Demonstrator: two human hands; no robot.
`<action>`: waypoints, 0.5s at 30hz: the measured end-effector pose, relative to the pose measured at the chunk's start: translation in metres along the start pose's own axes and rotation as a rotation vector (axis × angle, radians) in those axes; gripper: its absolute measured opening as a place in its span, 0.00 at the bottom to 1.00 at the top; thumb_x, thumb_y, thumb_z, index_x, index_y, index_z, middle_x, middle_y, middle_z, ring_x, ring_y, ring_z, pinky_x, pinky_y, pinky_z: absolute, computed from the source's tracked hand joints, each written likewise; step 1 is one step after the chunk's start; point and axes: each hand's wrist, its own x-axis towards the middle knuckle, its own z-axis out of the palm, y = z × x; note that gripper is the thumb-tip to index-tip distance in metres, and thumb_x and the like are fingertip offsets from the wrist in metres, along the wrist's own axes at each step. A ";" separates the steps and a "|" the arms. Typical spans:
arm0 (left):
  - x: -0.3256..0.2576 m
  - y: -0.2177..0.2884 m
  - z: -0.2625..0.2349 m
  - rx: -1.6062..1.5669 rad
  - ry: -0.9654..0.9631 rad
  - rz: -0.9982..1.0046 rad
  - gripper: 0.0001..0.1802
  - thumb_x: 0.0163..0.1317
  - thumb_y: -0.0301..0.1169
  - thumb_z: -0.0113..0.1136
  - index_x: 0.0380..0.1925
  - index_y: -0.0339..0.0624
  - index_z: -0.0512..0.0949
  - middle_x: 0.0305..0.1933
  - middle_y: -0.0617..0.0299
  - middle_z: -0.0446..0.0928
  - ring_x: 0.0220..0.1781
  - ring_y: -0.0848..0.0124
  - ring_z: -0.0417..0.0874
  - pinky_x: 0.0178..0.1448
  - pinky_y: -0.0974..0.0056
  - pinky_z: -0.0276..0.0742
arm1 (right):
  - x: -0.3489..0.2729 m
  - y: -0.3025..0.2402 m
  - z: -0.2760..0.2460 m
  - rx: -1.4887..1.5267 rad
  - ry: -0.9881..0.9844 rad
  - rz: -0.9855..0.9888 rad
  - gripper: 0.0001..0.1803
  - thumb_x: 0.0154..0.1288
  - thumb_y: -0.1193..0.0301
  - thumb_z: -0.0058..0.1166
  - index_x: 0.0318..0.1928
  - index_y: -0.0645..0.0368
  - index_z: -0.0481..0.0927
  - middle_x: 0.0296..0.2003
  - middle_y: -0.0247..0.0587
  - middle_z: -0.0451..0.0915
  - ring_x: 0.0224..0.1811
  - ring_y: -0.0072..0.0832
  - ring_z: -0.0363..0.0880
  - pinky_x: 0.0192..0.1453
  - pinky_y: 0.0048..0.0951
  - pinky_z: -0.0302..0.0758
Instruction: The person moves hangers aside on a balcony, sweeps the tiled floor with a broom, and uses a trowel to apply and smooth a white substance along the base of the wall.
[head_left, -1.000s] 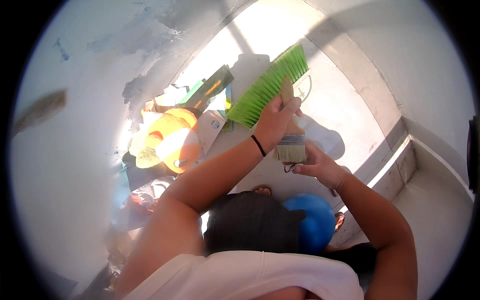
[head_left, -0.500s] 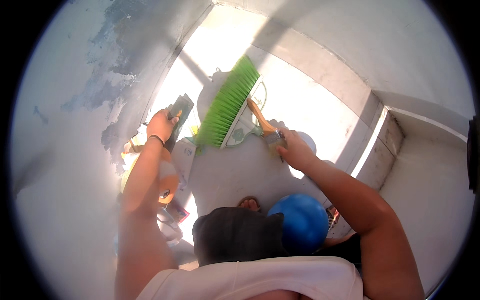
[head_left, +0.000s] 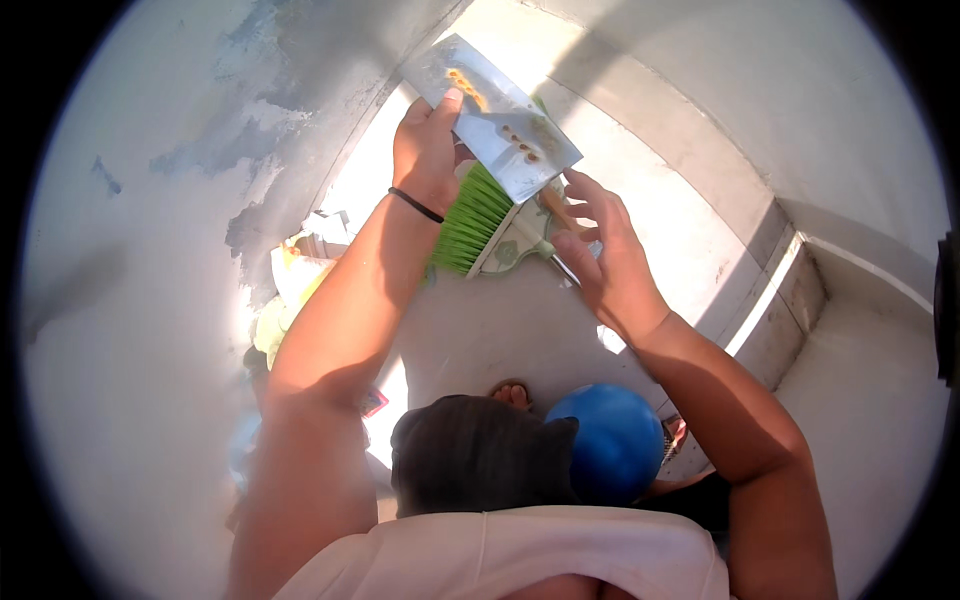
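Left hand (head_left: 428,150) grips flat shiny metal blade (head_left: 500,115), possibly trowel; green bristles (head_left: 470,220) beneath.

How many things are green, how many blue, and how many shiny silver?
Green: 1, the broom head
Blue: 1, the round ball
Shiny silver: 1, the flat metal blade in the left hand
Total: 3

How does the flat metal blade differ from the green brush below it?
The metal blade is a flat, shiny grey sheet with small orange spots; the green brush is a thick row of bright green bristles on a pale head. The left hand grips the blade, raised uppermost, while the brush sits under it. The right hand is spread open beside both. Both tools lie slanted the same way.
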 end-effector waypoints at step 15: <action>-0.040 -0.110 0.038 -0.063 -0.123 -0.321 0.10 0.70 0.33 0.51 0.43 0.36 0.74 0.35 0.59 0.78 0.32 0.71 0.82 0.32 0.66 0.82 | -0.007 0.052 -0.015 -0.850 -0.155 -0.130 0.32 0.57 0.68 0.61 0.63 0.57 0.68 0.62 0.53 0.68 0.64 0.49 0.66 0.63 0.42 0.71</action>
